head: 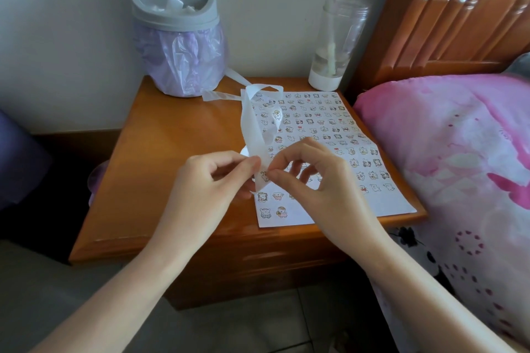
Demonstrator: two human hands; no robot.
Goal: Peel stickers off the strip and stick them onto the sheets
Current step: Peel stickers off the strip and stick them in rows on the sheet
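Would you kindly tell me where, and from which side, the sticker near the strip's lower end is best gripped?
I would pinch the sticker at its right edge, coming from the right, as the right hand does. The strip stands upright and the left hand holds its left edge, so only that side is free.

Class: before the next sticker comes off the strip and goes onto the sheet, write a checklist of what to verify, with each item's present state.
1. Left hand grips the strip: ok.
2. Right hand pinches the strip at a sticker: ok.
3. Sticker edge lifted: cannot tell.
4. Sheet flat on the nightstand: ok.
5. Bare space along the sheet's near edge: ok.
6. Strip's tail off the sheet: not ok, it loops over it.
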